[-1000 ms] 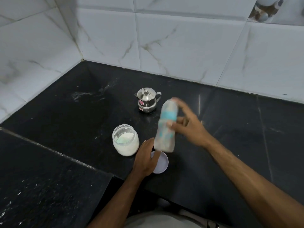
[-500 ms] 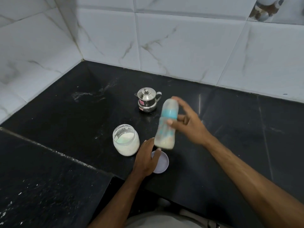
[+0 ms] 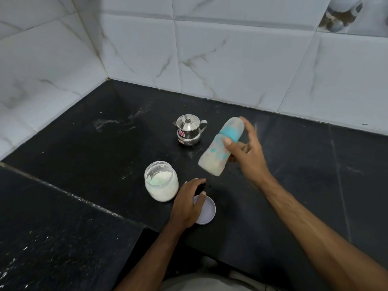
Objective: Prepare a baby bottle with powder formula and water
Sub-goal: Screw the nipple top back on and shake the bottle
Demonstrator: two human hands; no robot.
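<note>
A home kitchen corner: a black stone table [image 3: 84, 148] (dusted with pale specks) meets white marble-patterned wall tiles [image 3: 231, 59], and a small lidded steel pot [image 3: 189, 130] stands beside an open jar of white powder [image 3: 161, 181].

Polished steel pot [image 3: 189, 130]; clear plastic jar [image 3: 161, 181]; cloudy, seemingly plastic bottle [image 3: 220, 147]; glossy black stone counter [image 3: 84, 148].

Around the steel pot [image 3: 189, 131] the black counter [image 3: 315, 164] lies bare to its left and behind it up to the tiled wall [image 3: 231, 59]. In front of the pot stand the open powder jar [image 3: 161, 181] and its lid [image 3: 206, 210]; to the pot's right the tilted bottle [image 3: 220, 148] blocks passage, with open counter beyond
</note>
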